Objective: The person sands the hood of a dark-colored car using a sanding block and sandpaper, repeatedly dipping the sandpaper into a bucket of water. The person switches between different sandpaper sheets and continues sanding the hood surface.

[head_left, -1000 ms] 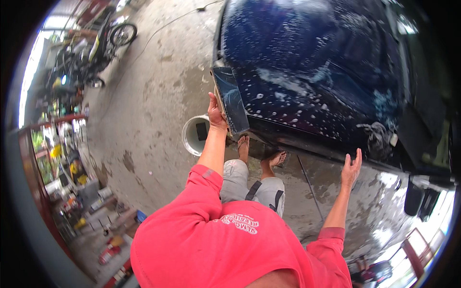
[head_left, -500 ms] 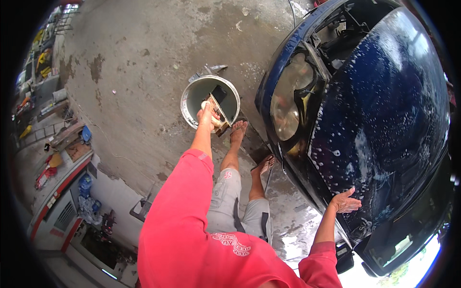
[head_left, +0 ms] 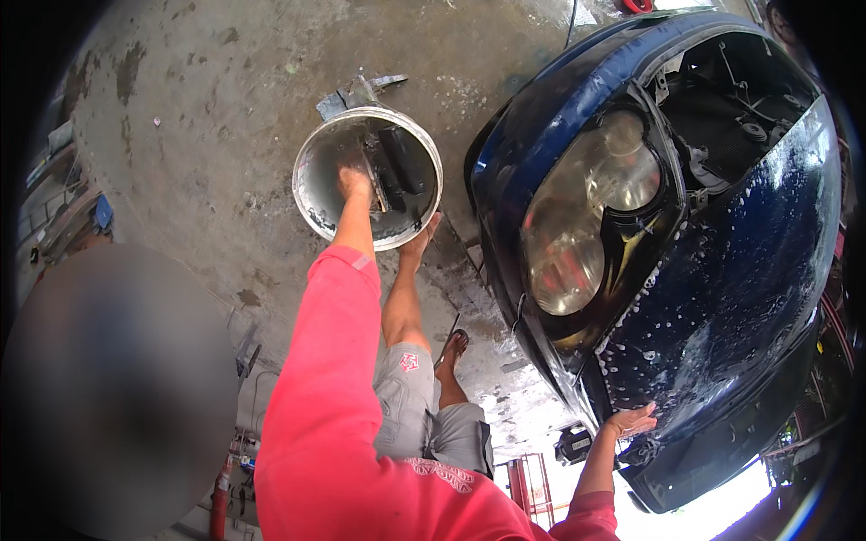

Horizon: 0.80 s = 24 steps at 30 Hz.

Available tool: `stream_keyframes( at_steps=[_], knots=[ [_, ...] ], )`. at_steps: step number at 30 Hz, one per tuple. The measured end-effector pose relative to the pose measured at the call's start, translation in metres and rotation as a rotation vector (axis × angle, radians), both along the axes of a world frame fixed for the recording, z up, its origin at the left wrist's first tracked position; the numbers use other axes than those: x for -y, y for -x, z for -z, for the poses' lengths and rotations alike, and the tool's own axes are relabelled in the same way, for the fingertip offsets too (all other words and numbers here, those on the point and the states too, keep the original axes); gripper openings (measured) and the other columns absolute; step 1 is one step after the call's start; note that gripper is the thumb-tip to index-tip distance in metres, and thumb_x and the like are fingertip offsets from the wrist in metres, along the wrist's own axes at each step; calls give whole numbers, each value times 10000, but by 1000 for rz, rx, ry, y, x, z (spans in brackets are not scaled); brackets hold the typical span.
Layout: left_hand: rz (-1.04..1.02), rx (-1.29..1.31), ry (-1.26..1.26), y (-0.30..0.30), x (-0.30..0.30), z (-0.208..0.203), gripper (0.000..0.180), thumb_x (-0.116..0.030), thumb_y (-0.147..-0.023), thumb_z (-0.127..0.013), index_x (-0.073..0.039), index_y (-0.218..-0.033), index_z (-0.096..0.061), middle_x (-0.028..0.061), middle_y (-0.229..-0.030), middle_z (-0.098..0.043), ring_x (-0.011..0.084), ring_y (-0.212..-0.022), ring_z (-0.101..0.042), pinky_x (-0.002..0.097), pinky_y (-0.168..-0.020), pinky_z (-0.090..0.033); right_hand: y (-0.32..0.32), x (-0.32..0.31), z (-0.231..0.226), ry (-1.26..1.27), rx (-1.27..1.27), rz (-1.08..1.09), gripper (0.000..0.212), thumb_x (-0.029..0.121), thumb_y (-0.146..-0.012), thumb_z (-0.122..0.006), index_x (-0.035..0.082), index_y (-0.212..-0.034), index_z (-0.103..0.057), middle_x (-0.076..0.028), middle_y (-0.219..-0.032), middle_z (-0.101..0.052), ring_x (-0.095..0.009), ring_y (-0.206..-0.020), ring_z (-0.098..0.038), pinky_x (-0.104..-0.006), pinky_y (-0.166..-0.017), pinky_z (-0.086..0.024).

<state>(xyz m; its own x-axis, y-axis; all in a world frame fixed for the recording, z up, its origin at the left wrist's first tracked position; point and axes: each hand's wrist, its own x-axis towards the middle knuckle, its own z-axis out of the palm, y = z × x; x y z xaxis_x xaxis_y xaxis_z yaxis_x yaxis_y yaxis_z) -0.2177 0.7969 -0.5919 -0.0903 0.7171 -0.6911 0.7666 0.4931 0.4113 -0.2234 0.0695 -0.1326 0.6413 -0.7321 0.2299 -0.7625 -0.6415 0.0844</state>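
Note:
My left hand [head_left: 355, 183] reaches down inside a round white bucket [head_left: 397, 242] of murky water. Its fingers close round a long, narrow sanding board [head_left: 380, 187], partly hidden by the hand and the water. Beside the board, within the bucket, shows a dark oblong piece [head_left: 403, 160]. My right hand [head_left: 634, 421] is open, fingers stretched out flat, at the edge of a dark blue car hood [head_left: 722, 316] that is wet and spotted with suds.
Right of the bucket is the car's cloudy headlight [head_left: 568, 266], with an uncovered cavity [head_left: 735, 108] behind it. A metal scrap [head_left: 347, 97] lies beyond the bucket on the stained concrete floor [head_left: 225, 117]. My feet stand close to the bucket and car.
My left hand has gone from above the bucket's rim down inside it with the sanding board. The view has shifted closer to the bucket and headlight. My right hand stays at the hood.

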Motion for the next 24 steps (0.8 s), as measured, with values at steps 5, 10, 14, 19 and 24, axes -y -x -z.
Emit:
stream_keyframes(
  at_steps=[5,10,14,19,24],
  knots=[
    [-129,439,429,25,-19,-66,295,-306,-1074,-675,-61,-1228,-735,187,-1144,-763,324,-1024,-766,518,-896,-620,2,-7,7,9,-4,34,1093,742,-1118,-317,-196,-1672,-220,-397,-1779,-170,-472,-1688,-169,-498,-1402,-98],
    [-8,217,534,56,-49,-163,359,-433,-1055,-694,-133,-1241,-762,70,-1055,-796,253,-918,-774,498,-712,-608,-2,-23,16,103,-95,106,1074,759,-1107,-318,-117,-1719,-204,-306,-1823,-159,-417,-1711,-142,-514,-1394,-135],
    [-48,260,484,69,-53,-225,253,-287,-1094,-679,-100,-1259,-725,85,-1028,-771,233,-874,-751,416,-635,-580,-9,-34,17,89,-138,175,1087,785,-1089,-330,-61,-1750,-164,-253,-1851,-119,-391,-1721,-130,-541,-1383,-156],
    [-185,435,334,80,-34,-282,408,-234,-1052,-763,-55,-1403,-657,128,-1258,-740,325,-1079,-769,487,-842,-666,-16,-53,7,66,-222,186,1148,809,-1055,-420,-62,-1750,-145,-292,-1838,-121,-484,-1702,-131,-600,-1360,-187],
    [-22,395,96,50,-6,-333,434,-182,-996,-789,64,-1332,-669,203,-1227,-740,379,-991,-785,531,-834,-684,7,-57,-29,-130,-166,-95,1162,748,-1008,-609,-81,-1725,-222,-346,-1814,-132,-581,-1668,-121,-651,-1342,-191]
  ],
)
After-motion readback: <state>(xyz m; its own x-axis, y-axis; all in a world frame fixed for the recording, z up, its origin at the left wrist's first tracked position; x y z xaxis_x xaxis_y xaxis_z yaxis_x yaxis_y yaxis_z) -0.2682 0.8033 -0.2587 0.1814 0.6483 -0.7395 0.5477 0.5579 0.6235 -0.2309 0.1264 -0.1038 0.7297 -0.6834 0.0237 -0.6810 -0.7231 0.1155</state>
